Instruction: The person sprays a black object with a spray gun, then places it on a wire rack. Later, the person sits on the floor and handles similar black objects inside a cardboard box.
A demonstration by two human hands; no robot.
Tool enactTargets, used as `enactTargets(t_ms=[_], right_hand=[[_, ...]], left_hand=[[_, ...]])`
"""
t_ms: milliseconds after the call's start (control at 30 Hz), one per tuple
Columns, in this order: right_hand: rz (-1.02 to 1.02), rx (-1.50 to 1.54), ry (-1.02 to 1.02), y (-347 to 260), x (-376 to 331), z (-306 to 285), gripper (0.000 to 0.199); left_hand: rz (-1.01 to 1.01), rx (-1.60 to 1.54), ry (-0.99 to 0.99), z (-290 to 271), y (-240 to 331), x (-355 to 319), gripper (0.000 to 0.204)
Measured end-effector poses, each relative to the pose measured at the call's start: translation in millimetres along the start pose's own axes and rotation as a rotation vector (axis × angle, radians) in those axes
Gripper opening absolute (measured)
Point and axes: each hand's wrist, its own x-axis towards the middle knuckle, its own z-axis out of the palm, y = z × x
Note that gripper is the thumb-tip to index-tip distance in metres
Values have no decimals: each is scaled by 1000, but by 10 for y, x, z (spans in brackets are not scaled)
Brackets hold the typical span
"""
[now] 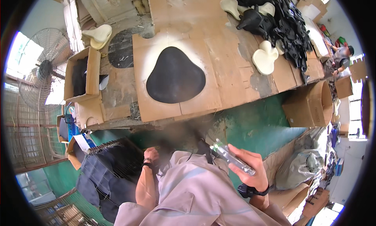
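My right hand (252,167) is wrapped round a clear and silver hand tool (237,159) with a green part near its tip, and points it left across my lap. What kind of tool it is, I cannot make out. My left hand (150,153) is low by my left thigh, fingers curled. A dark smear lies beside its fingers, so what they grip is unclear. Ahead on the cardboard-covered table (227,85) lies a black rounded-triangular pad (176,77), flat, with a whitish patch of cardboard around it. Neither hand touches it.
Cream saddle-shaped foam pieces (266,59) and a heap of black saddle covers (288,30) cover the table's right end. An open carton (82,75) stands at its left, near a fan (45,67). Dark sheets lie on a wire rack (105,179). A person (342,59) is far right.
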Motion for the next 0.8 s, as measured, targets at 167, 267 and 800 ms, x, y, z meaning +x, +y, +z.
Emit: enactTargets(t_ms=[167, 267, 800], right_hand=[[59, -150, 296, 103, 27, 27, 54], [88, -130, 237, 219, -141, -140, 55], [61, -50, 91, 330, 25, -377, 58]], left_hand=[[218, 132, 109, 409, 568, -170, 30], [443, 39, 47, 805, 1021, -121, 27], [779, 820, 792, 2207, 2508, 231, 43]])
